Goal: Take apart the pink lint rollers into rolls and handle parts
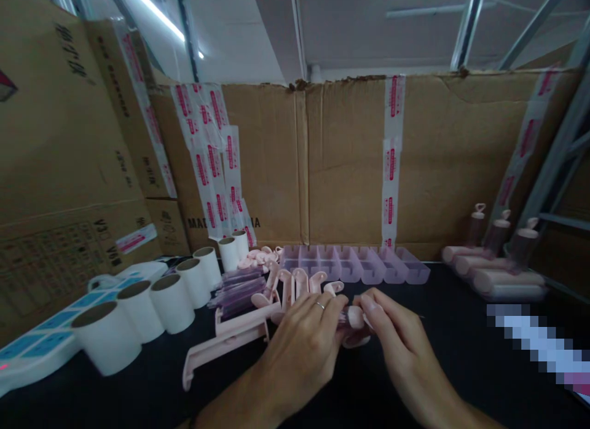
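Note:
My left hand (pixel 306 337), with a ring on one finger, is closed around a small clear-and-pink piece (pixel 354 317) in front of me. My right hand (pixel 399 330) pinches the other end of the same piece. Much of it is hidden by my fingers. Just beyond my left hand stand several pink plastic brackets (pixel 300 283), and another long pink bracket (pixel 225 346) lies to the left of it. Thin purple transparent strips (pixel 242 291) are piled behind that bracket. Small pink parts with rings (pixel 260 257) lie at the back.
White paper rolls (pixel 108 337) stand in a row at the left, beside a white and blue power strip (pixel 55 340). A purple compartment tray (pixel 362 266) lies at the back. Pink assembled pieces (pixel 507 281) stand at the right. Cardboard walls (pixel 341 171) enclose the table.

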Tool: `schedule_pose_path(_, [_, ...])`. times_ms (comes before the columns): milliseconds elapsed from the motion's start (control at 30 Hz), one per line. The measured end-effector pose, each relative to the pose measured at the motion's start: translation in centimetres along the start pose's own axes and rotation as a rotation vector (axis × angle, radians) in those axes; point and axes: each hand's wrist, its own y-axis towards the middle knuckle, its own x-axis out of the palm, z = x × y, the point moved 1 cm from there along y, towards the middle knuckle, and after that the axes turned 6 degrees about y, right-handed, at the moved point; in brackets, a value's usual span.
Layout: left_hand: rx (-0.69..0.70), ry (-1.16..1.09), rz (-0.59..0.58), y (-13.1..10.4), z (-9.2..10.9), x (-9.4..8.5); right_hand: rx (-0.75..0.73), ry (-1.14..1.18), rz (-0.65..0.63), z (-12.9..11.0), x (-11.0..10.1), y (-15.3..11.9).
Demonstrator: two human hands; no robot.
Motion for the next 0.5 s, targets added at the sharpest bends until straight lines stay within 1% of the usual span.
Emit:
schedule_pose_path(133, [0.021, 0.079, -0.064, 0.0, 0.5, 0.0, 0.002, -0.057, 0.030, 0.5, 0.1, 0.0])
schedule_pose_path(200, [0.007, 0.071, -0.083, 0.0, 0.7, -0.1, 0.002, -0.107, 0.062, 0.7, 0.0, 0.0])
schedule_pose_path(267, [-0.015, 0.048, -0.095, 0.1, 0.9, -0.1, 0.014, -0.127, 0.064, 0.9, 0.0, -0.1])
schedule_pose_path(367, [-0.050, 0.065, -0.120, 0.2, 1.0, 0.1, 0.045, -0.106, 0.048, 1.1, 0.1, -0.2])
schedule_pose_path(500, [-0.073, 0.172, -0.193, 0.2, 1.1, 0.3, 0.081, -0.066, 0.076, 1.2, 0.3, -0.4])
